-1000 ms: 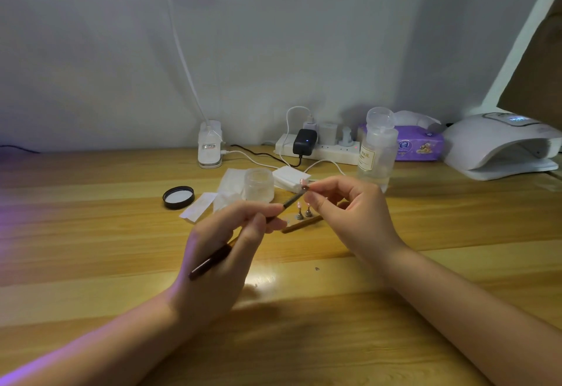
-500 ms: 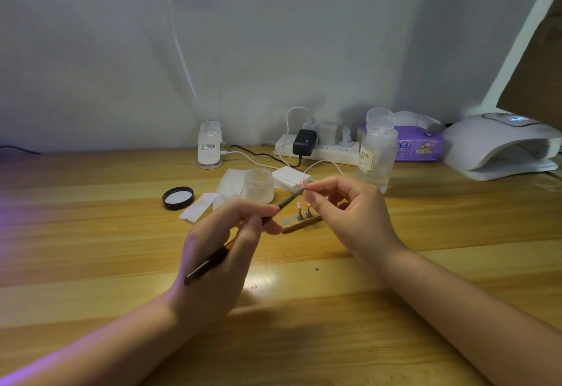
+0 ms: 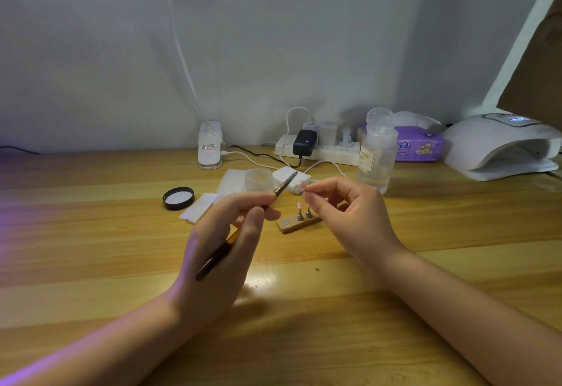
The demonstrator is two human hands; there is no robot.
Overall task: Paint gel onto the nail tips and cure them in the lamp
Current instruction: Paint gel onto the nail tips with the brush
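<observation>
- Head view: I see my left hand [image 3: 225,242] raised above the surface [image 3: 91,248], fingers curled round a dark-handled brush [image 3: 243,227] that slants up and to the right.
- My right hand [image 3: 349,218] hovers opposite, thumb and forefinger pinching a small pink nail tip [image 3: 303,184] on its stand.
- The brush's bristle end sits just left of that tip, not touching it.
- Below, between both hands, a wooden holder [image 3: 299,223] carries two more tips.
- The white curing lamp [image 3: 498,145] stands far right, well apart.

I see a yellow wooden plank tabletop [image 3: 91,233] carrying a round black jar lid [image 3: 178,198], a clear plastic jar [image 3: 259,181], a small wooden nail-tip stand [image 3: 299,223] and a white domed curing lamp [image 3: 501,148].
</observation>
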